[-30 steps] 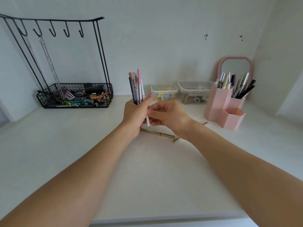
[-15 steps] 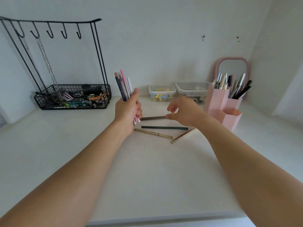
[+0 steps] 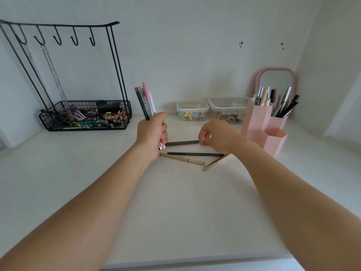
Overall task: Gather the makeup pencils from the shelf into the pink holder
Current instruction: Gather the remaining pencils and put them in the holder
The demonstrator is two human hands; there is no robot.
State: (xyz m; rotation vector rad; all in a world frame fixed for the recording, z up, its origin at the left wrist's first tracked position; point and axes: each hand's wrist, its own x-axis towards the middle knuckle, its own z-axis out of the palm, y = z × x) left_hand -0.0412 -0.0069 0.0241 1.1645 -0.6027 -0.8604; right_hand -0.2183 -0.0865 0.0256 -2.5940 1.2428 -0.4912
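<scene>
**Currently: pencils split between your hand, the shelf and the holder**

Head view. Your left hand point(image 3: 151, 132) is closed in a fist around a bundle of makeup pencils point(image 3: 145, 102), held upright. The bundle shows one dark blue barrel, one pink barrel, one white barrel and a clear one with a brush tip; their lower ends stick out below the fist.

Your right hand point(image 3: 215, 135) pinches the right end of a brown pencil point(image 3: 182, 142) between thumb and fingertips. The pencil lies roughly level just above or on the white shelf point(image 3: 175, 212); contact cannot be confirmed.

Three more pencils lie flat on the shelf, near the hands: a dark green pencil point(image 3: 195, 154), a beige pencil point(image 3: 182, 159) touching or just beside it, and a gold pencil point(image 3: 216, 162) angled under your right wrist.

The pink holder point(image 3: 256, 120) stands to the right, near the wall, made of hexagonal tubes of differing heights. Its tall rear tubes hold upright pencils and pens; the low front tube point(image 3: 275, 141) shows no contents.
</scene>
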